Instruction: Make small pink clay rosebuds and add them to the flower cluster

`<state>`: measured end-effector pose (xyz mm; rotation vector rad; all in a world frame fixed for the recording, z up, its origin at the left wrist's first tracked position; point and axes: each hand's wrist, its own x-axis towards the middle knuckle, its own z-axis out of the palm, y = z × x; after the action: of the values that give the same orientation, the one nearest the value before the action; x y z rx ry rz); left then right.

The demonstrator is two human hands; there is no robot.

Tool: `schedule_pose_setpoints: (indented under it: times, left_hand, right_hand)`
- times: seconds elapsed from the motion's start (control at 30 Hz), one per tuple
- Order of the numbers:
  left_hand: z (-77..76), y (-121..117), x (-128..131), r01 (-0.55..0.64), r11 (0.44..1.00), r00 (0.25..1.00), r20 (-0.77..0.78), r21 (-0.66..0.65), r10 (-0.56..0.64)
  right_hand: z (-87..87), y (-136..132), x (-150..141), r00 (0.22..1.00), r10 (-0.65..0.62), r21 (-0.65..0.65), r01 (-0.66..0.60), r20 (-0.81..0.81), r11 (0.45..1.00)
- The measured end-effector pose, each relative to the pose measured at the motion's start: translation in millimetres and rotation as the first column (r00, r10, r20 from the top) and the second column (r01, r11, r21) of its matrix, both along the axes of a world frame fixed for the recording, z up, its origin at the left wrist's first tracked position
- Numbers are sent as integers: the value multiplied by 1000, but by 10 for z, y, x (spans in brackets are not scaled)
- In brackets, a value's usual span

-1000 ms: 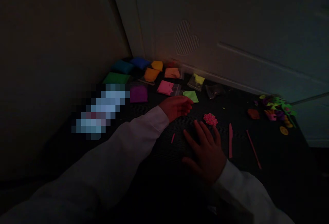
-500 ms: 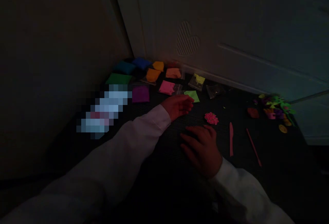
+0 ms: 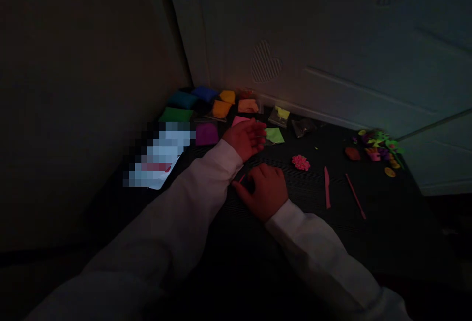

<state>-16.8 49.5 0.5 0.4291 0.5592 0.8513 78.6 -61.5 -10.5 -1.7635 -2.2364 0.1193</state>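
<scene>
My left hand (image 3: 246, 139) is held over the front of the pink and light green packets, palm turned to the right. Its fingers are loosely bent and apart, with nothing visible in them. Just below, my right hand (image 3: 266, 188) is lowered over the dark table, back up, fingers bent down and thumb stretched out to the left. A small thin pink piece (image 3: 242, 178) shows in the gap by the thumb; whether the fingers touch it is unclear. To the right lies a pink clay flower (image 3: 301, 162) made of many small petals.
A pink plastic knife (image 3: 327, 188) and a thin pink modelling stick (image 3: 355, 196) lie at right. Behind them are a reddish-brown lump (image 3: 352, 154) and a colourful clay cluster (image 3: 383, 149). Clay packets, such as a purple one (image 3: 207, 134), line the back. A lit screen (image 3: 167, 151) stands left.
My right hand has moved left, close under my left hand, and its spread fingers have bent. The left hand has shifted slightly left. The small pink piece now shows. The view has shifted a little.
</scene>
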Motion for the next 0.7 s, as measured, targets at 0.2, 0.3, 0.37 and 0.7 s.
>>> schedule_pose_setpoints:
  times: [0.2, 0.3, 0.37, 0.7]
  left_hand:
    - [-11, -5, -5, -16, 1000, 1000, 16, 3, 16]
    - [-15, 10, -30, -25, 1000, 998, 51, 19, 24]
    - [-12, 25, -55, -45, 999, 996, 76, 25, 43]
    - [-7, 54, -94, -97, 995, 991, 95, 10, 95]
  right_hand:
    - [-20, 51, -106, 996, -79, 13, 78, 50, 997]
    - [-24, 57, -123, 997, -81, 0, 81, 17, 997]
    - [-28, 56, -123, 996, -85, -2, 85, 4, 996]
    - [21, 52, 78, 995, -78, -18, 77, -65, 997]
